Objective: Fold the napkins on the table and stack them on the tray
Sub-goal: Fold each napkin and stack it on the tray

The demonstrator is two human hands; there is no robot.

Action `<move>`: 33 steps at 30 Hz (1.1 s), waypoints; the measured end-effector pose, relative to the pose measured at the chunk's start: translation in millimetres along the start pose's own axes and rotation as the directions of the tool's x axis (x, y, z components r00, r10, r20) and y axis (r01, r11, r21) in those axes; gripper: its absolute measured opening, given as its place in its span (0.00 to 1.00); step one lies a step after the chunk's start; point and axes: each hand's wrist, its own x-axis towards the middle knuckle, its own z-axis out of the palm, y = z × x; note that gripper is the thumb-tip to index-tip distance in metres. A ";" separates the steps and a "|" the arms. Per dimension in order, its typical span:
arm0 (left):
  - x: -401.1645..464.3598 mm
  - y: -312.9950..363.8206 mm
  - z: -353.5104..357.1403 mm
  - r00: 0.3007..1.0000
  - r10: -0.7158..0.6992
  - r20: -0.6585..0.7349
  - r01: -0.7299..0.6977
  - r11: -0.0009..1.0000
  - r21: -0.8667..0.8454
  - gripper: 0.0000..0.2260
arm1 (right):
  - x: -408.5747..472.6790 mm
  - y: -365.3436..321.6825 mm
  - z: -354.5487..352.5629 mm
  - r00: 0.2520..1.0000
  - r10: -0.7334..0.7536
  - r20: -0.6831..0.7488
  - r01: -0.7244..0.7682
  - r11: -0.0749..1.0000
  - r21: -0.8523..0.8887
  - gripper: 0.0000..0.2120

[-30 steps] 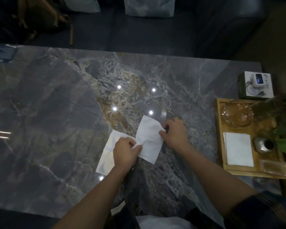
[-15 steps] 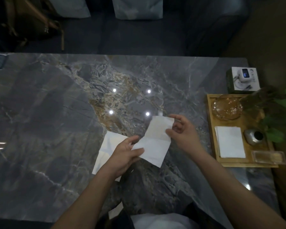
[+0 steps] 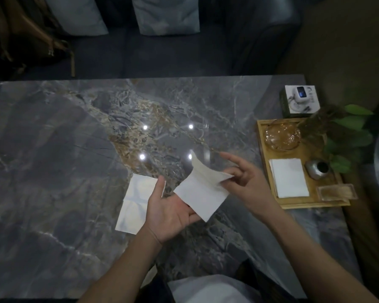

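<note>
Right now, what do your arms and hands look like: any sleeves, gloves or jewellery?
Both forearms are bare up to the frame edge, with no sleeves showing. The left hand and right hand wear no gloves; I see no rings or watch in this dim light.

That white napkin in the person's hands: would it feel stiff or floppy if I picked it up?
Probably floppy: the napkin curls up at its far corner where the right hand pinches it. Likely very light, since the left hand props it on fingertips alone. It seems to keep creases.
</note>
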 end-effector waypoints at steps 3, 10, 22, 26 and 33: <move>-0.7 -6.0 4.5 0.999 0.028 -0.018 -0.027 0.998 0.056 0.43 | -11.1 1.2 -1.2 0.996 -0.073 0.047 0.079 0.987 -0.141 0.28; -2.1 -8.7 10.1 0.999 0.016 0.051 -0.022 0.993 0.120 0.41 | -35.9 11.6 3.0 0.967 -0.150 0.208 0.241 0.811 -0.533 0.27; 11.8 -30.5 30.3 0.920 0.313 -0.234 -0.125 0.803 0.582 0.10 | -43.5 22.7 12.4 0.924 0.298 -0.240 -0.332 0.936 -0.115 0.14; 18.2 -39.2 32.4 0.862 0.451 -0.233 -0.148 0.663 0.734 0.13 | -43.9 28.8 17.6 0.914 0.374 -0.155 -0.365 0.927 0.085 0.08; 31.3 -19.8 53.4 0.863 0.465 -0.199 -0.168 0.635 0.754 0.17 | -48.3 31.3 0.5 0.938 0.321 -0.128 -0.311 0.946 0.093 0.06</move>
